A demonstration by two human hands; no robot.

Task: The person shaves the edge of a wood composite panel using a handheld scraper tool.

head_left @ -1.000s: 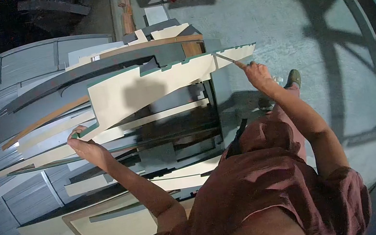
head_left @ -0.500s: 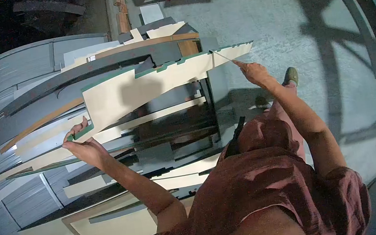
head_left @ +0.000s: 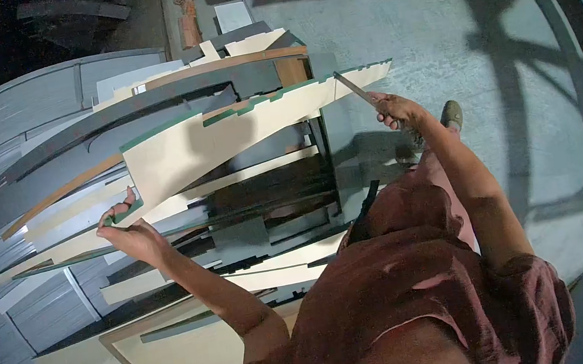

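Left side: compared with the earlier frames, the left hand (head_left: 136, 240) and the near end of the pale panel (head_left: 181, 152) have shifted slightly left and down. The panel extends rightward from the left fingers; its far end sits slightly higher, so its slope is steeper. The left thumb and curled fingers pinch its green-edged lower-left end; one fingertip stands raised against the panel's left edge. The left forearm reaches forward and left, elbow bent. Just right of these fingers, beneath the panel, runs a pale strip (head_left: 252, 173). Beyond them lies a dark grey board (head_left: 137, 108).

Right side: the right hand (head_left: 402, 113) has rotated since the earlier frames; its curled fingers are now visible below the grip. They are closed around a narrow tool (head_left: 356, 87), which now shows a broader face and points more steeply. The tool's tip, ahead and left of the right fingers, overlaps the panel's upper edge; contact cannot be confirmed. The right elbow is bent, forearm angled forward and left.
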